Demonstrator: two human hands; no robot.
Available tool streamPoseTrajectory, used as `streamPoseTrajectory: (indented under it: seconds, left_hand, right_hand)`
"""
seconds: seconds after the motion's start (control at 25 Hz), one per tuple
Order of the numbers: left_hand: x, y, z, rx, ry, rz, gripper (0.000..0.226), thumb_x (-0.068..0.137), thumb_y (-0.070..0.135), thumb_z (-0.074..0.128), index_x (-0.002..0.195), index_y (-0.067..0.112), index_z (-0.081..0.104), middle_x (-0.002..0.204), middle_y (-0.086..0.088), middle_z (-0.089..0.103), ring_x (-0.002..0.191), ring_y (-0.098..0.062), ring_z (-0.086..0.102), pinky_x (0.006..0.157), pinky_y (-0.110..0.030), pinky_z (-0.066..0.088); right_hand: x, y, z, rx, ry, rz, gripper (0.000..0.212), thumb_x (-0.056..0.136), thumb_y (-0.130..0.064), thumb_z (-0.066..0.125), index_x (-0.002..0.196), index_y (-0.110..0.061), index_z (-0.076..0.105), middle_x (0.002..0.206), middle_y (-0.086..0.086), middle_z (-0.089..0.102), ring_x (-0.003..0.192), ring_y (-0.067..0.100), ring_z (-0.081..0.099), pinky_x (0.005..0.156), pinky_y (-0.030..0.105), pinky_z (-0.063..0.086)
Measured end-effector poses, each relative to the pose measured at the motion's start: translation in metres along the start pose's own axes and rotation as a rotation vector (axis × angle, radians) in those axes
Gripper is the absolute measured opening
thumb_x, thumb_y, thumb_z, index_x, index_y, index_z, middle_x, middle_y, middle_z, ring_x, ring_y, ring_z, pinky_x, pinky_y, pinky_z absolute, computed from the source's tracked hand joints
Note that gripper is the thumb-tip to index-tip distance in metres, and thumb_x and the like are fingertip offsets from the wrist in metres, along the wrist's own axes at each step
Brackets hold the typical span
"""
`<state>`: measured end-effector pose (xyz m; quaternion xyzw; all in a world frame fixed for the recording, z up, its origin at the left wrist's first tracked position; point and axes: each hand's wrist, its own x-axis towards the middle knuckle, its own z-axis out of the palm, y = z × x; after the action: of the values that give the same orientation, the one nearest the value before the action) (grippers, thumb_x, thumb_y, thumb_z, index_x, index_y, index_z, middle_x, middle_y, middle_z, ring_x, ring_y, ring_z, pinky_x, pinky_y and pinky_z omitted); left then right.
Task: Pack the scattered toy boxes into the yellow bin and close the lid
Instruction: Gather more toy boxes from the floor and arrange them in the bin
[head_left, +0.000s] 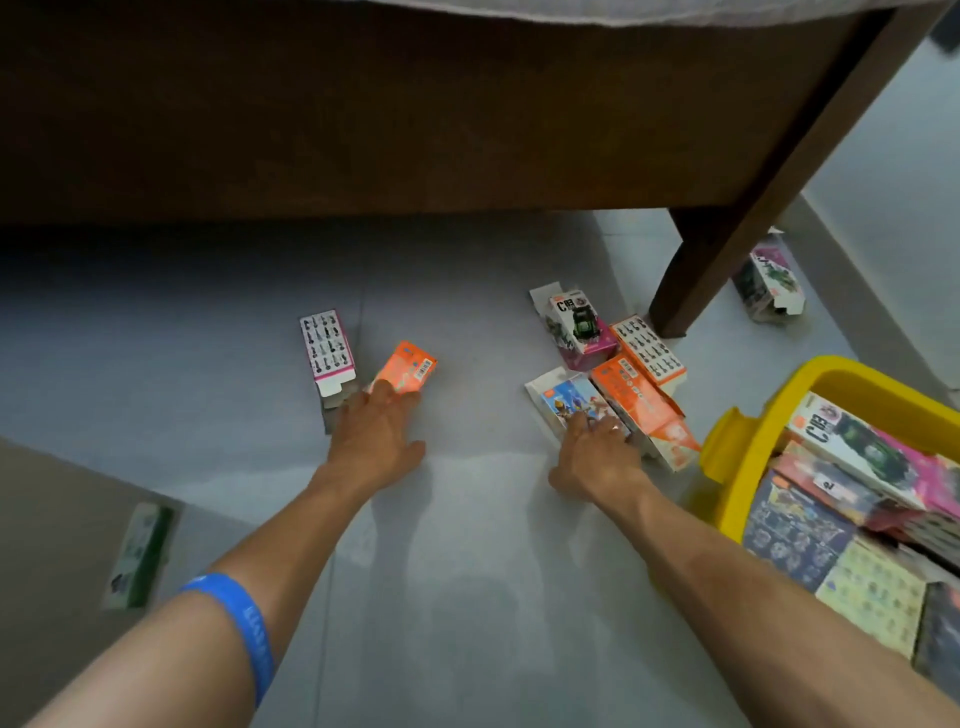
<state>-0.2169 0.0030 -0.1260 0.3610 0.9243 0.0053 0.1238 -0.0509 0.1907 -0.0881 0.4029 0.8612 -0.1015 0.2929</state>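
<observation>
Down on the pale grey tiled floor (467, 519), the left hand (371, 434) lies spread, fingertips pressing the near end of a small orange cardboard toy box (408, 371); whether it grips it I cannot tell. At ten o'clock from it lies a pink-edged white box (327, 345). The right hand (597, 457) rests open, fingers on a white cartoon-printed box (563, 402) in a cluster of boxes. At four o'clock sits the yellow plastic bin (748, 441), lidless, already crowded with boxes.

Brown wooden bed frame (415, 114), grey floor (467, 571)
</observation>
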Motion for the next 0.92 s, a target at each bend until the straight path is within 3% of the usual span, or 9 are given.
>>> streamPoseTrajectory:
  seconds: [0.08, 0.16, 0.32, 0.44, 0.56, 0.64, 0.72, 0.8, 0.92]
  left_hand:
    - [-0.006, 0.009, 0.006, -0.053, 0.141, 0.053, 0.059, 0.081, 0.043, 0.067, 0.135, 0.023, 0.051, 0.137, -0.008, 0.050, 0.121, -0.036, 0.042, 0.099, -0.045, 0.038]
    - [-0.005, 0.016, 0.006, -0.158, 0.168, -0.006, 0.066, 0.079, 0.043, 0.072, 0.137, 0.023, 0.047, 0.136, -0.010, 0.043, 0.119, -0.034, 0.041, 0.098, -0.046, 0.041]
    - [-0.003, 0.026, 0.008, -0.289, 0.046, -0.195, 0.056, 0.087, 0.043, 0.066, 0.134, 0.029, 0.039, 0.122, -0.010, 0.050, 0.109, -0.034, 0.056, 0.091, -0.044, 0.047]
    - [-0.011, 0.034, 0.013, -0.596, 0.084, -0.309, 0.055, 0.080, 0.032, 0.073, 0.124, 0.029, 0.040, 0.112, -0.005, 0.057, 0.099, -0.032, 0.062, 0.084, -0.039, 0.050]
    - [-0.014, 0.055, -0.008, -1.117, 0.143, -0.420, 0.063, 0.063, 0.026, 0.084, 0.119, 0.023, 0.053, 0.112, -0.007, 0.068, 0.092, -0.026, 0.066, 0.084, -0.039, 0.055]
    - [-0.016, 0.086, -0.040, -1.282, 0.183, -0.364, 0.046, 0.056, 0.037, 0.078, 0.097, 0.023, 0.064, 0.100, -0.006, 0.073, 0.079, -0.019, 0.068, 0.066, -0.031, 0.057]
    - [-0.022, 0.129, -0.076, -1.334, 0.176, -0.237, 0.039, 0.053, 0.044, 0.074, 0.087, 0.028, 0.065, 0.090, 0.002, 0.074, 0.070, -0.012, 0.068, 0.056, -0.025, 0.052]
    - [-0.037, 0.176, -0.107, -1.392, 0.145, -0.072, 0.045, 0.053, 0.042, 0.077, 0.095, 0.035, 0.062, 0.088, 0.012, 0.073, 0.071, -0.007, 0.070, 0.059, -0.027, 0.054]
    - [-0.071, 0.244, -0.135, -1.338, 0.034, 0.197, 0.076, 0.058, 0.033, 0.088, 0.119, 0.051, 0.047, 0.097, 0.029, 0.064, 0.083, 0.002, 0.070, 0.057, -0.021, 0.056]
  right_hand:
    - [0.006, -0.001, 0.006, -0.096, 0.129, 0.015, 0.067, 0.090, -0.037, 0.059, 0.146, -0.010, 0.032, 0.145, 0.019, 0.037, 0.132, 0.036, 0.041, 0.103, 0.046, 0.041]
    - [0.011, -0.002, 0.009, -0.182, 0.239, 0.017, 0.056, 0.090, -0.040, 0.058, 0.137, -0.014, 0.041, 0.136, 0.017, 0.042, 0.124, 0.036, 0.044, 0.099, 0.046, 0.042]
    - [0.006, 0.005, 0.017, -0.115, 0.132, 0.010, 0.057, 0.090, -0.041, 0.060, 0.136, -0.013, 0.041, 0.134, 0.016, 0.047, 0.121, 0.033, 0.053, 0.098, 0.040, 0.046]
    - [-0.020, 0.008, 0.013, 0.236, 0.041, -0.078, 0.078, 0.078, -0.039, 0.075, 0.138, -0.014, 0.031, 0.133, 0.012, 0.040, 0.118, 0.032, 0.057, 0.091, 0.036, 0.047]
    - [-0.046, 0.007, -0.015, 0.780, 0.083, -0.221, 0.088, 0.064, -0.034, 0.085, 0.134, -0.021, 0.034, 0.128, 0.007, 0.045, 0.117, 0.028, 0.056, 0.096, 0.036, 0.050]
    - [-0.066, 0.017, -0.046, 1.069, 0.155, -0.322, 0.082, 0.055, -0.037, 0.088, 0.123, -0.025, 0.043, 0.124, 0.002, 0.055, 0.111, 0.020, 0.061, 0.093, 0.041, 0.055]
    - [-0.086, 0.045, -0.072, 1.280, 0.238, -0.383, 0.080, 0.048, -0.047, 0.087, 0.115, -0.025, 0.050, 0.109, -0.007, 0.067, 0.093, 0.007, 0.070, 0.078, 0.032, 0.061]
    - [-0.109, 0.093, -0.085, 1.388, 0.341, -0.385, 0.089, 0.042, -0.055, 0.087, 0.117, -0.027, 0.048, 0.100, -0.014, 0.069, 0.081, -0.004, 0.070, 0.065, 0.020, 0.059]
    - [-0.137, 0.185, -0.066, 1.473, 0.525, -0.172, 0.098, 0.036, -0.060, 0.090, 0.119, -0.033, 0.044, 0.104, -0.013, 0.070, 0.086, 0.001, 0.072, 0.075, 0.032, 0.061]
